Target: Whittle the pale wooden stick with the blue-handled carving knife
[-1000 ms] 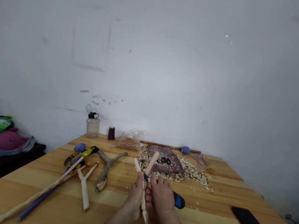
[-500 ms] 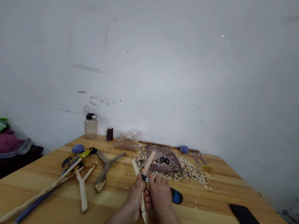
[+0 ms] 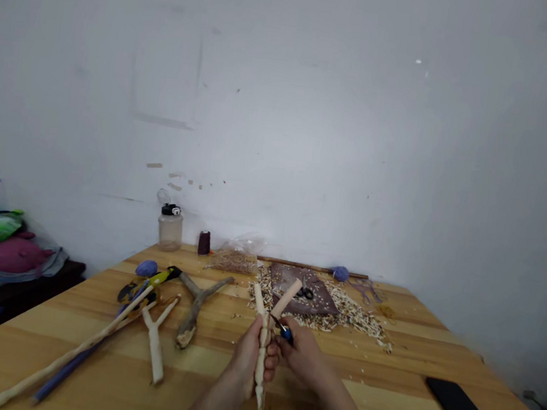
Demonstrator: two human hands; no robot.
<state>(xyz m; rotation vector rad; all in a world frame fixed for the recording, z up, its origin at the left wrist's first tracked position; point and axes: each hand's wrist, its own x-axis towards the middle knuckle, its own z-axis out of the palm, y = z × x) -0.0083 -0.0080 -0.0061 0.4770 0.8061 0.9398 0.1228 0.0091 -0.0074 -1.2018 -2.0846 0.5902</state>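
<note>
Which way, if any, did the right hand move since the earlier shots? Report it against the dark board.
Yes: the right hand shifted rightward against the dark board, and its blue-handled knife swung up toward the forked stick.

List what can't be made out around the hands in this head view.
Head view only:
- Carving knife: the right hand covers part of it, and the blade is too small to make out.
- Forked stick: the left hand hides part of the stem.
- Scissors: partly hidden behind the stick's upper end.
- Plastic bag: contents too small and blurred.
</note>
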